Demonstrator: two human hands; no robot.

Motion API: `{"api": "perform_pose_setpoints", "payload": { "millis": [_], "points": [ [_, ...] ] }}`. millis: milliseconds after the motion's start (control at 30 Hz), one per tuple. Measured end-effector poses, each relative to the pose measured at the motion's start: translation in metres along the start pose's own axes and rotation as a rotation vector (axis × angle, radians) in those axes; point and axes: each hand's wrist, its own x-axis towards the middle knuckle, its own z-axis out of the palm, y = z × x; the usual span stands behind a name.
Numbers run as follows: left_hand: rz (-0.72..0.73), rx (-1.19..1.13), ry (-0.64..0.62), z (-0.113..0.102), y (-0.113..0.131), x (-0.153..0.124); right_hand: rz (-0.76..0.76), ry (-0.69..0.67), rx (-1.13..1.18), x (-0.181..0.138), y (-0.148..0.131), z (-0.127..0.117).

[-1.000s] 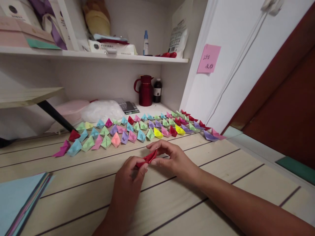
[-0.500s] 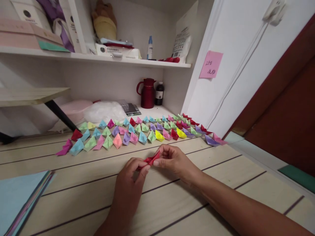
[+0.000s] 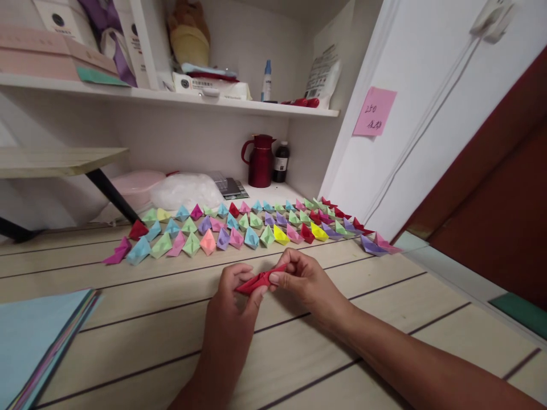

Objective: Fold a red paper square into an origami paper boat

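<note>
A small folded red paper boat (image 3: pixel 258 280) is held up between my two hands, over the slatted wooden tabletop (image 3: pixel 342 347). My right hand (image 3: pixel 301 276) pinches its right end between thumb and forefinger. Around its left end curls my left hand (image 3: pixel 233 299), the thumb against the near lower side and the fingers behind. The boat is long and narrow, with a fold along its middle. Beyond my hands stand several rows of finished paper boats, among them a yellow boat (image 3: pixel 281 234), an orange boat (image 3: pixel 208 242) and a magenta boat (image 3: pixel 117 251).
A stack of coloured paper (image 3: pixel 47 341) lies at the left front. Behind the boats are a clear plastic bag (image 3: pixel 187 191), a dark red jug (image 3: pixel 260 162) and a dark bottle (image 3: pixel 281 162). A black-legged wooden stand (image 3: pixel 64 161) is at the left, under a white shelf (image 3: pixel 239 104).
The red paper boat has turned and now shows more of its length. My left fingers have loosened a little, while my right hand keeps its pinch. The view has shifted slightly.
</note>
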Motion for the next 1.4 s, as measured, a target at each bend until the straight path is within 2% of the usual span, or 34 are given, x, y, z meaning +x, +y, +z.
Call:
{"api": "perform_pose_setpoints", "payload": {
  "millis": [200, 333, 533, 733, 833, 933, 1033, 1167, 1400],
  "points": [
    [-0.146, -0.158, -0.053, -0.006, 0.009, 0.003, -0.06, -0.032, -0.057, -0.002, 0.0, -0.002],
    [-0.228, -0.152, -0.086, -0.01, 0.012, 0.005, -0.064, -0.052, -0.027, 0.0, 0.003, -0.002],
    [-0.198, -0.109, -0.124, -0.006, 0.014, 0.005, -0.064, 0.013, 0.006, 0.003, 0.006, -0.003],
    [-0.208, -0.05, -0.169, -0.007, 0.009, 0.004, -0.003, -0.031, 0.031, 0.001, 0.006, -0.005],
    [-0.166, -0.012, -0.174, -0.008, 0.007, 0.003, 0.062, -0.044, -0.002, 0.001, 0.006, -0.005],
    [-0.104, 0.018, -0.158, -0.007, 0.007, 0.002, 0.046, -0.035, -0.079, 0.002, 0.004, -0.005],
    [-0.161, -0.047, -0.155, -0.007, 0.008, 0.003, 0.004, -0.015, -0.093, 0.003, 0.0, -0.003],
    [-0.266, -0.227, -0.219, -0.01, 0.009, 0.006, 0.035, -0.012, 0.03, 0.005, -0.003, -0.003],
    [-0.196, -0.298, -0.341, -0.014, 0.016, 0.006, 0.118, -0.027, 0.129, 0.007, -0.001, -0.01]
  ]
}}
